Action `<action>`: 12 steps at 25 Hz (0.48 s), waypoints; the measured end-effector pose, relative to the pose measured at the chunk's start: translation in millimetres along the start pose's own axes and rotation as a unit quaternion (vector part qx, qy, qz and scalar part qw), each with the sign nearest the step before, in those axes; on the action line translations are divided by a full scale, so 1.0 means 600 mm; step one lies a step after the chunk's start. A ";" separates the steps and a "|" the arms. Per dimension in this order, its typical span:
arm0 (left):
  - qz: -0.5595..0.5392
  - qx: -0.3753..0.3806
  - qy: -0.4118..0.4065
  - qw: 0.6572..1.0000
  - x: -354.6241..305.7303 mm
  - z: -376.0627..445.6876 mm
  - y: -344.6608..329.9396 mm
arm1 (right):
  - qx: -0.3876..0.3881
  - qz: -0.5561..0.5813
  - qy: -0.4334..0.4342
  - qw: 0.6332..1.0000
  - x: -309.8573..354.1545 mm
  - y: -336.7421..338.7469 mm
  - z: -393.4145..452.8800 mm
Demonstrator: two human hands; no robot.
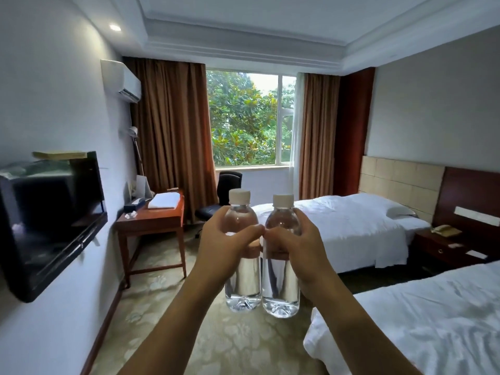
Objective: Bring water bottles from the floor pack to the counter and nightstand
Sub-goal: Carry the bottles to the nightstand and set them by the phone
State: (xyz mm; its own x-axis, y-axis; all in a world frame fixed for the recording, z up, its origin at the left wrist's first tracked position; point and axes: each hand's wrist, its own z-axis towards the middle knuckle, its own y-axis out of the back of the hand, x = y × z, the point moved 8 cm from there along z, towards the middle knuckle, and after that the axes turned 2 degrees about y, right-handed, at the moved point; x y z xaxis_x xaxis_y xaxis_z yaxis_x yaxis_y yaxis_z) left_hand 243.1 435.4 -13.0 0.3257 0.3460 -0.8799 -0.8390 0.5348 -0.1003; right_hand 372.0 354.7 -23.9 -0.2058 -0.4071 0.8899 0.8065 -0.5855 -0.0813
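Observation:
I hold two clear water bottles upright and side by side at chest height in the middle of the room. My left hand point(224, 244) grips the left bottle point(242, 282) around its middle. My right hand point(293, 250) grips the right bottle point(281, 288) the same way. Both bottles have pale caps and look full. The dark wood nightstand point(443, 251) stands at the far right between the two beds, with a telephone on top. No floor pack is in view.
A wooden desk point(151, 221) with a folded towel stands at the left wall, an office chair point(216, 205) beside it. A wall-mounted TV point(51, 220) juts out on the left. White beds point(359, 228) fill the right side. Patterned carpet point(167, 307) runs ahead.

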 end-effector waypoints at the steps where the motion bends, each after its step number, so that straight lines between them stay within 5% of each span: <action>1: 0.009 -0.005 -0.005 1.000 0.032 0.049 0.003 | 0.004 0.011 0.004 1.000 -0.035 -0.006 0.052; 12: 0.074 -0.079 -0.009 0.994 0.266 0.529 0.128 | 0.107 0.066 0.007 0.992 -0.298 -0.173 0.550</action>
State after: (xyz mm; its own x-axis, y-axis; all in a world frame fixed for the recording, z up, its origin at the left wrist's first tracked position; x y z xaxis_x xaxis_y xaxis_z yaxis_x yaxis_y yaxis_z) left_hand 368.8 776.2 -13.7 0.1996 0.4265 -0.8822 -0.9360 0.3495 -0.0429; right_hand 507.6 719.4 -26.2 -0.0981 -0.4808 0.8713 0.9256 -0.3656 -0.0975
